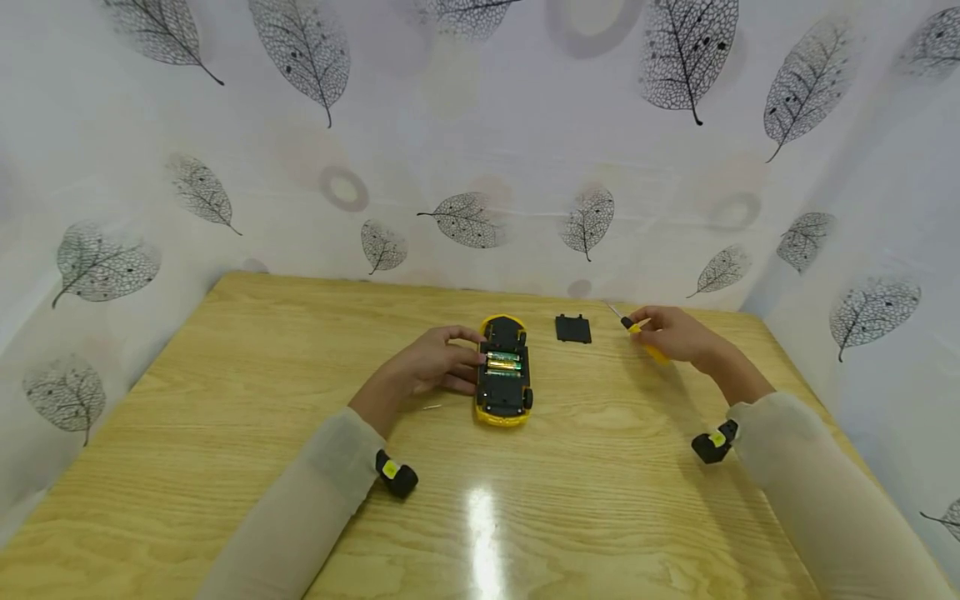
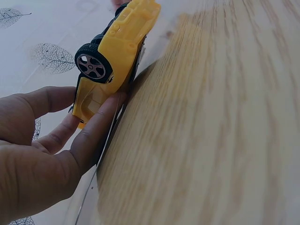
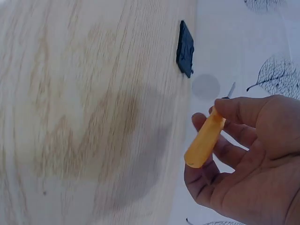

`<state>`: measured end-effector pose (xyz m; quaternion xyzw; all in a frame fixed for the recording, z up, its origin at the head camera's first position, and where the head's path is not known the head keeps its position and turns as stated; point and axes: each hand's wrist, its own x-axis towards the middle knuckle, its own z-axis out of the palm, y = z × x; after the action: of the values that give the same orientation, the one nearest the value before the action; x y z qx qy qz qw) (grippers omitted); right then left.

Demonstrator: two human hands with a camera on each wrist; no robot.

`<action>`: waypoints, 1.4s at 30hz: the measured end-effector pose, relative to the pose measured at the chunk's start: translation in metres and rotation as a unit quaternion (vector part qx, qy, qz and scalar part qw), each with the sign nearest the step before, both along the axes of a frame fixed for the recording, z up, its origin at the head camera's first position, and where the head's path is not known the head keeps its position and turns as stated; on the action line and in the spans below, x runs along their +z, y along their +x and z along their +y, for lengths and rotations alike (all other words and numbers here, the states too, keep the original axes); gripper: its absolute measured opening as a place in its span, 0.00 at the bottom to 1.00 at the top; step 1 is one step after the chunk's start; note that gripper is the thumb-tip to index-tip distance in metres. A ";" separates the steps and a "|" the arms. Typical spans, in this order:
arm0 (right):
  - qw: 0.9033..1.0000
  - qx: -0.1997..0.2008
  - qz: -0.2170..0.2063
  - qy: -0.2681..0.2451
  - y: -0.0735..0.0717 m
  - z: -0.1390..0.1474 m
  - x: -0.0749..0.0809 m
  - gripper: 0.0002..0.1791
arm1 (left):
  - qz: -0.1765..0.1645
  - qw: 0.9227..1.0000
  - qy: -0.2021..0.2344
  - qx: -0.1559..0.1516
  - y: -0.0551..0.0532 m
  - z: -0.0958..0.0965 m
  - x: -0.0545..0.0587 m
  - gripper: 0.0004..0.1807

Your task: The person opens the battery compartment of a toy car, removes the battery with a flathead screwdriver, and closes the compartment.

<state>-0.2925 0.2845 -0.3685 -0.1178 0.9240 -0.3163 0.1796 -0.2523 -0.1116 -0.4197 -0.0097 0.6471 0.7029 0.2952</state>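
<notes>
A yellow toy car point(image 1: 502, 417) lies upside down on the table, its black underside up. Its battery bay lies uncovered, with several green and gold batteries point(image 1: 504, 364) side by side in it. My left hand point(image 1: 442, 362) holds the car by its left side, fingertips at the edge of the underside; in the left wrist view its fingers lie against the yellow body point(image 2: 119, 49) behind a wheel point(image 2: 91, 66). My right hand point(image 1: 671, 333) pinches a screwdriver point(image 3: 205, 143) by its yellow handle, the thin metal shaft pointing away toward the wall.
A black battery cover point(image 1: 573, 328) lies flat between the car and the screwdriver. One small, thin, pale piece point(image 1: 432, 407) rests on the table below my left hand. Leaf-printed cloth point(image 1: 465, 167) stands behind the wooden table point(image 1: 600, 475) and at its sides.
</notes>
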 end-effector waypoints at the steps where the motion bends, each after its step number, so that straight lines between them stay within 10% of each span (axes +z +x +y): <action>1: 1.000 0.004 0.013 0.003 0.000 -0.002 -0.001 0.23 | 0.000 1.000 -0.001 0.000 0.000 0.000 0.000 0.20; 18: 0.994 0.034 0.100 -0.016 0.010 -0.051 0.000 0.21 | -0.001 1.000 0.000 0.001 0.000 0.000 -0.003 0.20; 27: 0.967 0.103 0.233 0.003 0.012 -0.064 -0.011 0.15 | -0.003 1.000 0.004 -0.001 -0.001 0.002 -0.002 0.20; 42: 0.946 0.142 0.283 0.076 0.030 -0.092 -0.010 0.08 | -0.003 1.000 0.005 -0.002 0.000 0.000 0.000 0.20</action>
<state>-0.2621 0.1922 -0.3787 -0.3181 0.9319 -0.1699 -0.0374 -0.2522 -0.1112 -0.4195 -0.0094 0.6431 0.7053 0.2981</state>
